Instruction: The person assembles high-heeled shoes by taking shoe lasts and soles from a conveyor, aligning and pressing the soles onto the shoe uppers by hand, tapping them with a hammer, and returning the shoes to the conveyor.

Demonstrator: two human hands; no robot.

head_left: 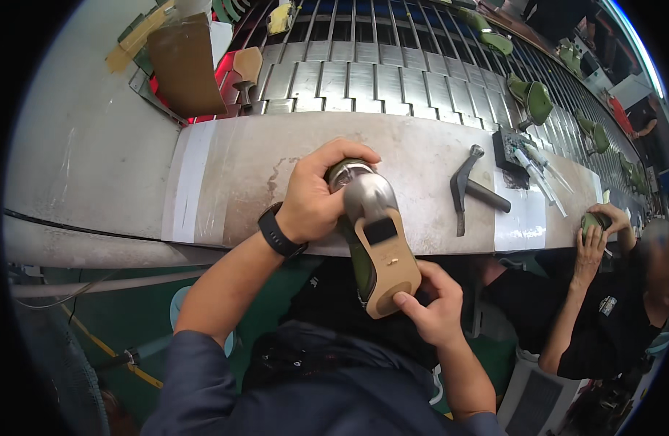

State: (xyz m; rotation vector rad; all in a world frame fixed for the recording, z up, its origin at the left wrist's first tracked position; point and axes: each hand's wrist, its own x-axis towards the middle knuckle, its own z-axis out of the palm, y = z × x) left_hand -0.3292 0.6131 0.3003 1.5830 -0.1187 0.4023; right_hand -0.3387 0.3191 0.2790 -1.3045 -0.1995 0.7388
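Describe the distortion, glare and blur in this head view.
Head view: fisheye bends the workbench edge and conveyor slats toward a black rim; glare flares off the metal stand under the green shoe and the window at upper right; left hand and right hand are sharp; the far conveyor end softens.

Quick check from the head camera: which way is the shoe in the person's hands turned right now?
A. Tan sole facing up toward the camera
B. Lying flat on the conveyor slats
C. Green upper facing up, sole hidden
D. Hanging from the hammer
A: the shoe shows its tan sole upward, gripped by the left hand at the heel end and the right hand at the toe.
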